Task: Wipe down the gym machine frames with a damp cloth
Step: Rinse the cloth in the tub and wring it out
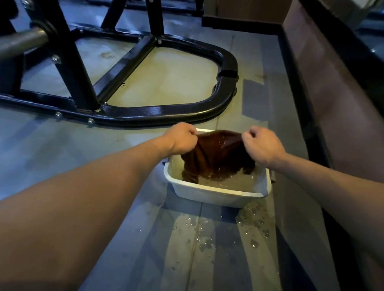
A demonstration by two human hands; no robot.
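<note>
A wet brown cloth [217, 156] hangs stretched between my two hands over a white plastic basin [215, 193] of water on the floor. My left hand [182, 138] pinches the cloth's left top corner. My right hand [262, 144] pinches the right top corner. The cloth's lower end dips into the water. The black tubular base of the gym machine frame [166, 112] lies on the floor just beyond the basin, with black uprights [70, 54] rising from it at the left.
Water drops [226, 235] are splashed on the grey floor in front of the basin. A low wall with a dark skirting [318, 121] runs along the right side. A steel bar [15, 42] sticks out at the upper left.
</note>
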